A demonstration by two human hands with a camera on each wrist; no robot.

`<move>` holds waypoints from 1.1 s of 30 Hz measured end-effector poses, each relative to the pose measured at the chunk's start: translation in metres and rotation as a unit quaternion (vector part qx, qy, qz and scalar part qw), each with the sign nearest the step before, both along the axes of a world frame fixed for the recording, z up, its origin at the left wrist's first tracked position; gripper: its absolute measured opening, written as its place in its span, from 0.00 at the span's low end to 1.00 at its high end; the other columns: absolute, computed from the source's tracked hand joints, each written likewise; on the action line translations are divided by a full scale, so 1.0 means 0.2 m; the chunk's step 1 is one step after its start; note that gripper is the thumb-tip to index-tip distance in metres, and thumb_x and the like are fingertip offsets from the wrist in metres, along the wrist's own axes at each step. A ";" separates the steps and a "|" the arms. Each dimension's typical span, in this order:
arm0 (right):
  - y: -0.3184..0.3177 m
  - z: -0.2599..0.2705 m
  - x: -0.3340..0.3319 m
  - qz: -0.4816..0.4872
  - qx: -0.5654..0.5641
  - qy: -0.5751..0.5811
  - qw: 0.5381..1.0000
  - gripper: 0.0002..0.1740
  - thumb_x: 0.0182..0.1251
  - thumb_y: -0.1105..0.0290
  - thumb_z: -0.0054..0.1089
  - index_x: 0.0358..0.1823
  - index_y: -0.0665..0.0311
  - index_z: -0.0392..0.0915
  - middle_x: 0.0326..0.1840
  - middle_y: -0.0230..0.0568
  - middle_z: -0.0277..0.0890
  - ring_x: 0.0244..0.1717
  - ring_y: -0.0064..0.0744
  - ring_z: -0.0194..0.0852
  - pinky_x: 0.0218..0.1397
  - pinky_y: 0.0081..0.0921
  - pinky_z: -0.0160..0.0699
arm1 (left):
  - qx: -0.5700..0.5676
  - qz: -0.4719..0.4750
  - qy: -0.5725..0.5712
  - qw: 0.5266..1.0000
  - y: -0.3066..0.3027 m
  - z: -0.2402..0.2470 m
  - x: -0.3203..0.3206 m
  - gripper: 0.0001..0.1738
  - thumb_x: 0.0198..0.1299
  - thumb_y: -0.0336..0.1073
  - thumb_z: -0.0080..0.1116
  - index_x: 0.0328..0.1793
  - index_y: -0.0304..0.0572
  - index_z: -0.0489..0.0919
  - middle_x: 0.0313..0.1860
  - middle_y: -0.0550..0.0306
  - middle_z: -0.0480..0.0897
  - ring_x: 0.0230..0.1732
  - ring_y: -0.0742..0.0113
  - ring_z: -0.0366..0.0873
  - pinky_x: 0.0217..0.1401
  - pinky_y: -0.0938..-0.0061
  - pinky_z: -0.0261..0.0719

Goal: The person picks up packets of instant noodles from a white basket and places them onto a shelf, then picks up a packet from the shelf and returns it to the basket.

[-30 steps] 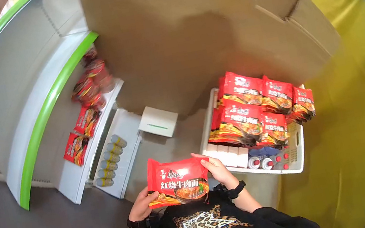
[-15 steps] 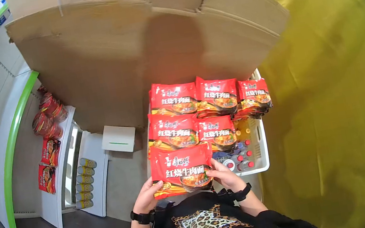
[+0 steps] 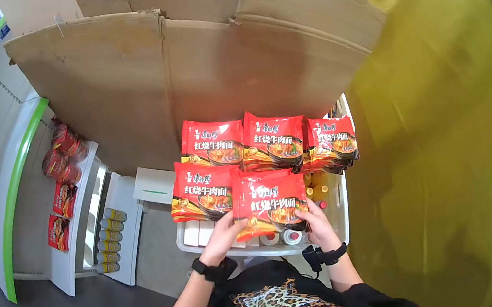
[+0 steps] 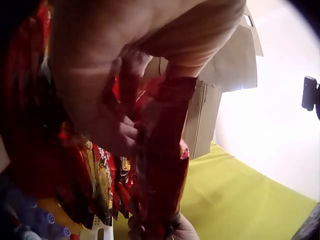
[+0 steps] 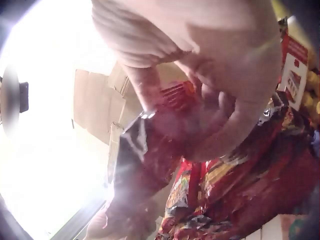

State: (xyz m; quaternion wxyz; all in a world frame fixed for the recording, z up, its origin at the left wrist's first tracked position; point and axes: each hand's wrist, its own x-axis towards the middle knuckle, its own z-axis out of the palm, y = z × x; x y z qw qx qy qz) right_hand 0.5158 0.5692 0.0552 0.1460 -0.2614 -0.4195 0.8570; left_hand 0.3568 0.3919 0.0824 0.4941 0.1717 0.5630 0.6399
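Both hands hold one red noodle packet (image 3: 269, 204) by its two lower sides, above the front of a white basket (image 3: 344, 218). The left hand (image 3: 224, 236) pinches its left side, thumb on the printed face. On the right side the right hand (image 3: 320, 224) grips it the same way. In the left wrist view the left hand (image 4: 107, 65) curls round the packet (image 4: 162, 165); in the right wrist view the right hand (image 5: 210, 65) does so too. More red packets (image 3: 273, 142) lie stacked in the basket just behind the held one.
Bottles (image 3: 318, 188) and white-capped containers (image 3: 291, 236) stand in the basket. At the left, a shelf unit (image 3: 81, 209) carries red cups (image 3: 60, 165), two red packets (image 3: 59, 231) and, lower down, several cans (image 3: 109, 246). A white box (image 3: 154, 185) stands beside it. Cardboard (image 3: 114, 78) rises behind; a yellow cloth (image 3: 428, 141) hangs right.
Since a second ago the view has swung right, bringing the basket in front of the person. The held packet has come over the basket's front, and has shifted slightly right from half a second ago.
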 end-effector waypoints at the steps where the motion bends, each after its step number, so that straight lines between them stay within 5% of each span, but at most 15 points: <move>1: 0.02 0.01 -0.01 -0.018 0.017 -0.007 1.000 0.23 0.59 0.77 0.47 0.57 0.68 0.59 0.53 0.38 0.67 0.52 0.26 0.65 0.55 0.23 0.63 | 0.000 0.005 0.000 1.000 0.04 -0.01 0.00 0.20 0.57 0.29 0.48 0.56 0.30 0.65 0.51 0.56 0.72 0.51 0.73 0.68 0.55 0.79 0.65; 5: 0.09 0.02 -0.05 -0.034 0.028 -0.007 0.999 0.22 0.59 0.77 0.47 0.56 0.68 0.61 0.52 0.38 0.67 0.51 0.26 0.65 0.55 0.23 0.63 | 0.020 0.054 0.084 0.995 0.15 -0.12 -0.03 0.20 0.55 0.26 0.49 0.56 0.30 0.65 0.47 0.57 0.74 0.48 0.74 0.69 0.49 0.80 0.68; 7: 0.11 -0.02 -0.07 -0.043 0.043 -0.009 0.998 0.21 0.59 0.77 0.47 0.56 0.68 0.61 0.52 0.37 0.67 0.51 0.26 0.65 0.54 0.23 0.63 | -0.062 0.042 0.139 0.987 0.18 -0.13 -0.03 0.21 0.52 0.29 0.51 0.53 0.31 0.67 0.39 0.52 0.74 0.43 0.71 0.71 0.47 0.80 0.68; 8: 0.12 -0.05 -0.09 -0.044 0.060 -0.027 0.997 0.21 0.59 0.76 0.48 0.56 0.68 0.61 0.52 0.37 0.68 0.50 0.25 0.65 0.54 0.22 0.63 | -0.138 0.041 0.205 0.968 0.19 -0.10 -0.04 0.23 0.50 0.31 0.54 0.54 0.33 0.67 0.41 0.49 0.73 0.43 0.66 0.71 0.46 0.78 0.69; 14: 0.16 -0.24 -0.15 -0.028 0.182 -0.068 0.980 0.20 0.58 0.75 0.52 0.52 0.70 0.64 0.49 0.37 0.69 0.49 0.23 0.64 0.52 0.20 0.62 | -0.108 0.120 0.320 0.933 0.18 -0.16 -0.01 0.23 0.51 0.34 0.54 0.54 0.35 0.67 0.45 0.45 0.69 0.47 0.58 0.70 0.50 0.70 0.68; 33: 0.13 -0.25 -0.14 -0.077 0.210 -0.056 0.973 0.29 0.54 0.77 0.54 0.59 0.69 0.56 0.52 0.41 0.65 0.52 0.28 0.62 0.54 0.23 0.62 | -0.107 0.083 0.257 0.957 0.05 -0.10 0.02 0.22 0.52 0.35 0.55 0.55 0.39 0.67 0.49 0.46 0.66 0.49 0.57 0.69 0.50 0.70 0.72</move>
